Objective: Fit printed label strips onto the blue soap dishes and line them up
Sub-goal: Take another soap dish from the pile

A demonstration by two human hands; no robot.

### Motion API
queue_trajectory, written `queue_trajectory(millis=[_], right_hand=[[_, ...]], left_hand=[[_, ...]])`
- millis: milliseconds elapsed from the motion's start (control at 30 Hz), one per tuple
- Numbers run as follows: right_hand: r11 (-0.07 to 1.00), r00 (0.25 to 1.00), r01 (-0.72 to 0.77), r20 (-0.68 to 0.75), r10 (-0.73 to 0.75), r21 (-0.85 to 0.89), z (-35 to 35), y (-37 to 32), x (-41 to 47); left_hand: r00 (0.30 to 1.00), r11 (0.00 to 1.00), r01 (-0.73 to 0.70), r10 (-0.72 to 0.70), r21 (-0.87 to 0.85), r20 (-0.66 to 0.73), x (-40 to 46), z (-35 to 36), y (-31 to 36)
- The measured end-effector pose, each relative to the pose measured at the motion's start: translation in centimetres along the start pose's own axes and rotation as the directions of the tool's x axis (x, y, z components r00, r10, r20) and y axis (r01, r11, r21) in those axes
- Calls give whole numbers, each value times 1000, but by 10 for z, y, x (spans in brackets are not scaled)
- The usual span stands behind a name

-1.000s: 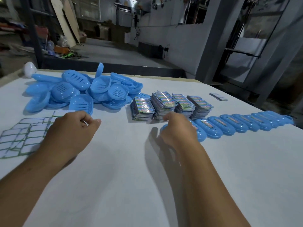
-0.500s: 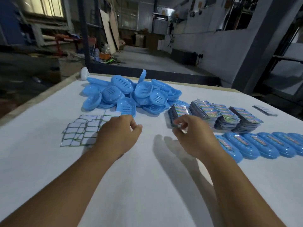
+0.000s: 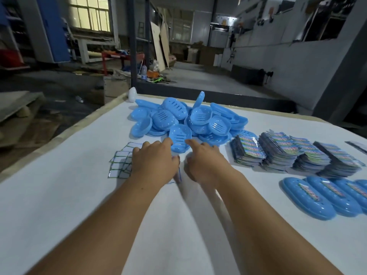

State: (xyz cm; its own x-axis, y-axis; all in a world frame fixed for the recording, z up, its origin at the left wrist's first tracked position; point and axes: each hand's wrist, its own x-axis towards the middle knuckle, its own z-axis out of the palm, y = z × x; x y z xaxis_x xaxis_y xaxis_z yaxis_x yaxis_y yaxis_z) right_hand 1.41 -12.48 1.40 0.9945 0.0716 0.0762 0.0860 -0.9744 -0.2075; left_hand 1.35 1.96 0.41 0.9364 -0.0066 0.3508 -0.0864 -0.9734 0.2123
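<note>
both hands, the left hand point(image 3: 154, 162) and right hand point(image 3: 204, 161), reach with fingers extended to a blue dish point(image 3: 179, 140) at the pile's near edge on the tabletop point(image 3: 59, 195), label stacks point(image 3: 288, 153) lying to the right.

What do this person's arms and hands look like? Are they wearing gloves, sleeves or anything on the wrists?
Nothing is worn that the view shows. The left hand and right hand are bare, with no gloves, rings or tape visible. Both forearms are bare right to the bottom edge of the picture, so no sleeve, watch or wristband appears.

Dim workshop, lit window point(image 3: 89, 13)
</note>
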Motion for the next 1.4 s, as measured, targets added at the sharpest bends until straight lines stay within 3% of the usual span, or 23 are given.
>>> queue_trajectory(millis=[200, 300, 367, 433, 533, 633, 733, 800, 833, 900, 967, 1100, 1267, 1400], right_hand=[[998, 962, 22, -270, -36, -55, 12, -1, 3], [997, 938, 62, -344, -43, 42, 8, 9, -6], [972, 934, 109, -356, -29, 207, 1, 18, -15], [870, 955, 136, -298, 13, 474, -8, 25, -26], [608, 993, 52, -108, 55, 792, -20, 31, -43], [383, 997, -75, 69, 31, 921, -27, 38, -54], [307, 987, -162, 154, 51, 938, -36, 45, -55], [381, 984, -174, 147, 99, 908, -40, 48, -54], [494, 984, -164, 103, 147, 854, -40, 50, -53], [796, 967, -136, -95, 236, 590, -39, 57, -52], [939, 915, -174, -303, 265, 296, -37, 66, -52], [953, 837, -221, -461, 294, 207, -42, 80, -48], [939, 875, -322, -342, 344, 119, -41, 92, -45], [918, 861, -371, -319, 397, 142, -41, 96, -44]], left_hand=[[998, 999, 29, -27, 35, -59, 2, 1, -5], [990, 983, -113, 100, -142, -100, 2, 3, -1], [978, 941, -198, 173, -274, -114, 1, 2, 4], [967, 915, -243, 204, -323, -151, 0, 0, 8], [943, 873, -321, 258, -368, -211, -2, -2, 12], [920, 838, -390, 336, -381, -202, -6, -1, 15], [914, 856, -403, 356, -323, -194, -9, -1, 19], [921, 882, -384, 344, -272, -185, -10, -4, 19], [925, 889, -376, 341, -262, -168, -10, -6, 20], [929, 886, -371, 355, -280, -108, -12, -7, 21], [926, 868, -357, 377, -345, -11, -16, -6, 24], [882, 829, -369, 455, -419, 123, -23, -6, 30], [850, 838, -369, 479, -402, 220, -27, -7, 31], [841, 840, -377, 487, -392, 236, -29, -8, 30]])
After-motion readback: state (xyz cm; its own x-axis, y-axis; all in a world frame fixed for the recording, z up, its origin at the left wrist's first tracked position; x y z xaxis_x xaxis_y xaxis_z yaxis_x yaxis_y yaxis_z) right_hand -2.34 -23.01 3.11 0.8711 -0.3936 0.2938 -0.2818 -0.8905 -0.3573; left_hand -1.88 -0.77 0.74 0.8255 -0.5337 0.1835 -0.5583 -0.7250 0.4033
